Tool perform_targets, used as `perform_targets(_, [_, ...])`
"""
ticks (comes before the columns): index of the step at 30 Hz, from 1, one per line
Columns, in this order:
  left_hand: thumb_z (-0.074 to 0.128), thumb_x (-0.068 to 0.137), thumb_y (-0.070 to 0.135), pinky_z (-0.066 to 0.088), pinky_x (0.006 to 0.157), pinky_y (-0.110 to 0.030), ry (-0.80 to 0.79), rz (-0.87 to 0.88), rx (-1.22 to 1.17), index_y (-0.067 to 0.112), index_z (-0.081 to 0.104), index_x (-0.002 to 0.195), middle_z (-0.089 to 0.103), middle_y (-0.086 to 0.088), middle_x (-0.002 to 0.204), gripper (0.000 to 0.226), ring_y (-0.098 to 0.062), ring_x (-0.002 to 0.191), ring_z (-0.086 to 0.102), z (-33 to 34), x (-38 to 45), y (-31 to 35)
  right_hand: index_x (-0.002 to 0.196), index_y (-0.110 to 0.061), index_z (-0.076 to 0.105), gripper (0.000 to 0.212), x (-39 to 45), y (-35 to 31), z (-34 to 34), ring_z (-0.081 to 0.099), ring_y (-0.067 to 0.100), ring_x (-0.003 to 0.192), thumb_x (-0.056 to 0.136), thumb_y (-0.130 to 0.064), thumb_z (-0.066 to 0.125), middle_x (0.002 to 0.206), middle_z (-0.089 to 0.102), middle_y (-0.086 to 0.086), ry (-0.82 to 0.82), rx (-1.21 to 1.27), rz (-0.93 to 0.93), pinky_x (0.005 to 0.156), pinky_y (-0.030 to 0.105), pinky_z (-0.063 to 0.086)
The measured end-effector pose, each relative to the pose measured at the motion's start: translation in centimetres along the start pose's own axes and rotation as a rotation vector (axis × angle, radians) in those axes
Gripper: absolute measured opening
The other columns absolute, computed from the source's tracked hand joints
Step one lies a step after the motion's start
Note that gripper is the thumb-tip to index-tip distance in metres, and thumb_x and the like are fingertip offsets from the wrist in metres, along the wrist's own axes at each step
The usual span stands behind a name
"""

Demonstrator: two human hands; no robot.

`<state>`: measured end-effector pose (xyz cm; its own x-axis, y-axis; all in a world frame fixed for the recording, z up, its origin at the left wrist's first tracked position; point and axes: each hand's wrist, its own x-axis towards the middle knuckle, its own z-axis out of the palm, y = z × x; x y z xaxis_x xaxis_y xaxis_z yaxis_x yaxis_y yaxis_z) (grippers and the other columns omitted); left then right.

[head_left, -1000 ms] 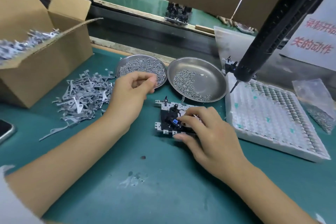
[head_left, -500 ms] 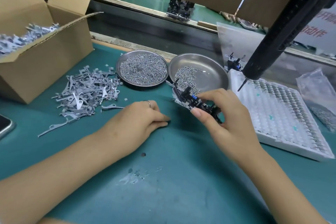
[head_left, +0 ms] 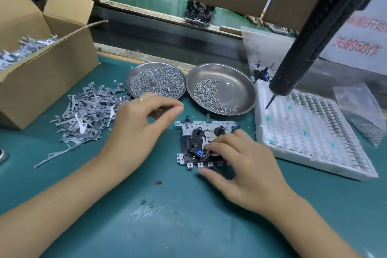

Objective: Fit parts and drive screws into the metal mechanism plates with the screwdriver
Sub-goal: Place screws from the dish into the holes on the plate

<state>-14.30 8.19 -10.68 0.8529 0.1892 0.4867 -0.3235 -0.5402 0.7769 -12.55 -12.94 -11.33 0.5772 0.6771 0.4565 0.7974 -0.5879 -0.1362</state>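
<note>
Plate: flat on mat.
Right hand: fingers curled on plate.
Left hand: left of plate, thumb and forefinger pinched; contents unclear.
Screwdriver: hanging right of plate.

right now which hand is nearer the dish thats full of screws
Left. The left hand hovers just in front of the full screw dish, at its near rim; the right hand is farther off, on the mechanism plate.

glossy steel dishes, matt cardboard box.
</note>
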Motion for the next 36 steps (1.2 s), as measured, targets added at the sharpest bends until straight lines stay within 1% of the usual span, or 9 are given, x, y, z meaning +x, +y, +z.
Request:
perform_targets(2, [0.066,0.085,0.022,0.044,0.077,-0.013,0.006,0.095,-0.043,0.023,0.070,0.093,0.066,0.009,0.089,0.009,-0.003,0.081,0.060,1.0,-0.7,1.1,0.100,-0.020,0.072,0.032,0.3,-0.7,-0.4,0.059,0.010,0.079,0.082,-0.045,0.065,0.090,0.068,-0.009,0.093,0.289,0.192,0.066,0.025,0.049])
perform_targets(5, [0.067,0.085,0.015,0.042,0.081,-0.012,0.046,0.242,-0.013,0.012,0.072,0.096,0.064,0.004,0.089,0.012,0.001,0.083,0.058,2.5,-1.6,2.0,0.092,-0.023,0.076,0.016,1.1,-1.3,-1.3,0.063,0.011,0.067,0.081,-0.032,0.069,0.081,0.073,-0.004,0.132,1.039,0.543,0.061,0.017,0.048])
perform_targets(9, [0.061,0.087,0.013,0.044,0.081,-0.013,0.077,0.328,-0.056,0.014,0.067,0.103,0.061,0.000,0.091,0.016,-0.002,0.086,0.059,3.6,-2.3,2.6,0.085,-0.016,0.077,0.019,1.4,-1.5,-1.8,0.042,0.000,0.047,0.073,-0.031,0.074,0.073,0.071,-0.002,0.054,1.355,0.687,0.047,0.007,0.032])
perform_targets(15, [0.062,0.085,0.014,0.042,0.080,-0.011,0.068,0.349,-0.067,0.016,0.065,0.102,0.060,0.002,0.090,0.017,-0.002,0.085,0.058,4.1,-2.2,3.1,0.088,-0.021,0.077,0.022,1.2,-0.7,-2.5,0.032,0.008,0.055,0.073,-0.036,0.075,0.086,0.071,-0.002,-0.061,1.463,0.768,0.048,0.018,0.021])
perform_targets(19, [0.063,0.084,0.016,0.044,0.079,-0.013,0.028,0.364,-0.057,0.015,0.066,0.100,0.061,-0.001,0.088,0.016,-0.004,0.082,0.059,4.5,-1.4,3.5,0.089,-0.019,0.078,0.023,1.1,0.5,-3.0,0.031,0.010,0.057,0.070,-0.031,0.079,0.084,0.055,0.007,-0.082,1.435,0.817,0.050,0.020,0.018])
perform_targets(23, [0.068,0.082,0.018,0.048,0.076,-0.019,0.028,0.376,-0.067,0.016,0.067,0.097,0.064,0.000,0.086,0.015,-0.011,0.079,0.062,4.9,-1.1,4.0,0.087,-0.015,0.078,0.021,1.1,1.3,-3.4,0.034,0.007,0.055,0.069,-0.025,0.079,0.074,0.061,-0.007,-0.147,1.539,0.830,0.044,0.014,0.024])
perform_targets(27, [0.074,0.075,0.016,0.047,0.073,-0.016,0.050,0.196,-0.198,0.018,0.069,0.095,0.068,0.005,0.085,0.020,-0.006,0.078,0.064,5.5,-1.4,4.9,0.090,-0.016,0.077,0.026,1.1,1.4,-3.1,0.035,0.006,0.056,0.069,-0.031,0.079,0.074,0.061,-0.009,-0.087,1.513,0.830,0.044,0.012,0.029])
perform_targets(30, [0.064,0.070,0.035,0.043,0.081,-0.011,-0.028,0.002,-0.289,0.021,0.068,0.098,0.067,0.011,0.092,0.032,0.003,0.088,0.062,5.5,-1.5,5.1,0.087,-0.018,0.077,0.030,1.0,1.0,-2.8,0.035,0.005,0.054,0.065,-0.038,0.072,0.072,0.059,-0.007,-0.007,1.491,0.823,0.044,0.013,0.026])
perform_targets(36, [0.064,0.067,0.041,0.042,0.084,-0.014,-0.074,-0.050,-0.324,0.022,0.066,0.097,0.067,0.008,0.089,0.036,0.000,0.089,0.061,5.0,-1.2,5.1,0.085,-0.018,0.078,0.030,1.0,0.4,-2.5,0.034,0.006,0.052,0.063,-0.039,0.071,0.083,0.067,-0.001,-0.004,1.489,0.817,0.044,0.014,0.025])
